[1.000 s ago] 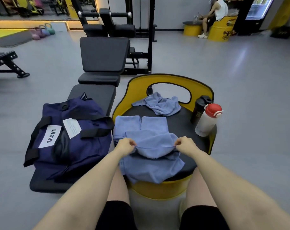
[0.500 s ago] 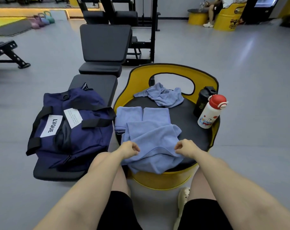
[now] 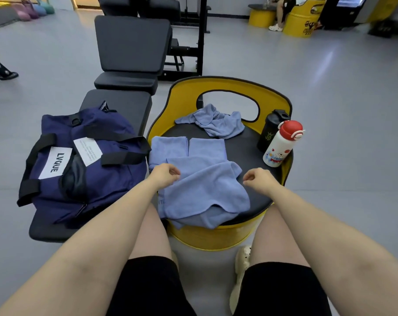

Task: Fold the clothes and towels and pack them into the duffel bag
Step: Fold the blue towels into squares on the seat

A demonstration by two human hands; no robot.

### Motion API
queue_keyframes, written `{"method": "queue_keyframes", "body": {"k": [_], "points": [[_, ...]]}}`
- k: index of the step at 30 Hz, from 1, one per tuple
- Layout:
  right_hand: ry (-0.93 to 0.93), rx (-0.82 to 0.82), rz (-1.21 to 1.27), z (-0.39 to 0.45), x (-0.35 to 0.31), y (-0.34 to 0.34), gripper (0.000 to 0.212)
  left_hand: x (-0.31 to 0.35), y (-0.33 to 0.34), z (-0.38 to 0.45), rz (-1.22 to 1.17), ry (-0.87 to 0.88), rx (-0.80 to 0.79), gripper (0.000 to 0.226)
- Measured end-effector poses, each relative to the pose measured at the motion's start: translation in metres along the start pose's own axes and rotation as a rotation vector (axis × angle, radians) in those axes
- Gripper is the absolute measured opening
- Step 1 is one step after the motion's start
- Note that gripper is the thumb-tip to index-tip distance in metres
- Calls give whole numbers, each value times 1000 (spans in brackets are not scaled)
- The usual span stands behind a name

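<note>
Gym: weight benches (image 3: 132,44), kettlebells (image 3: 34,10), rack (image 3: 193,23).

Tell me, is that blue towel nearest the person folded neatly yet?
Not yet. The towel is doubled over unevenly, a lower layer sticking out at its near edge over the yellow seat.

Soft matt terry towel (image 3: 202,185); woven navy duffel bag (image 3: 84,165); seemingly glossy plastic bottle (image 3: 281,144).

Left hand (image 3: 165,175) and right hand (image 3: 259,179), fingers loosely curled, flank a blue towel (image 3: 202,190) on the stool (image 3: 218,236).
</note>
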State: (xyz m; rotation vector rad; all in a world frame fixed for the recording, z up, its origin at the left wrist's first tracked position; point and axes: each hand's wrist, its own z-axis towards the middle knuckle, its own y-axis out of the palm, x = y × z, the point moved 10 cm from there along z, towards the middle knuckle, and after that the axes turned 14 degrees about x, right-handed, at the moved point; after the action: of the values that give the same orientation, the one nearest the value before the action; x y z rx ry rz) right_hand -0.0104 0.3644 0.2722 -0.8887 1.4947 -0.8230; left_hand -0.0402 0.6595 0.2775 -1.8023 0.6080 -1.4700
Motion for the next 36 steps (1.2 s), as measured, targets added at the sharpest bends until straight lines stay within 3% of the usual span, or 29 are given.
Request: {"method": "queue_keyframes", "body": {"k": [9, 12, 17, 21, 23, 29, 33, 36], "points": [[154, 79, 24, 50, 23, 10, 34, -36, -2, 38, -59, -238, 137, 28], [241, 38, 41, 61, 30, 28, 40, -53, 15, 52, -163, -333, 116, 10], [395, 32, 127, 77, 46, 59, 46, -64, 47, 62, -459, -564, 102, 26], [527, 41, 251, 89, 54, 69, 45, -60, 54, 69, -619, -670, 135, 5], [627, 28, 380, 90, 57, 77, 41, -64, 55, 73, -683, -718, 145, 18], [716, 111, 777, 98, 53, 87, 31, -56, 49, 76, -767, -686, 169, 32], [747, 233, 917, 102, 59, 72, 46, -43, 36, 71, -815, -616, 149, 2], [734, 194, 821, 112, 72, 72, 62, -35, 16, 67, -863, -550, 180, 6]]}}
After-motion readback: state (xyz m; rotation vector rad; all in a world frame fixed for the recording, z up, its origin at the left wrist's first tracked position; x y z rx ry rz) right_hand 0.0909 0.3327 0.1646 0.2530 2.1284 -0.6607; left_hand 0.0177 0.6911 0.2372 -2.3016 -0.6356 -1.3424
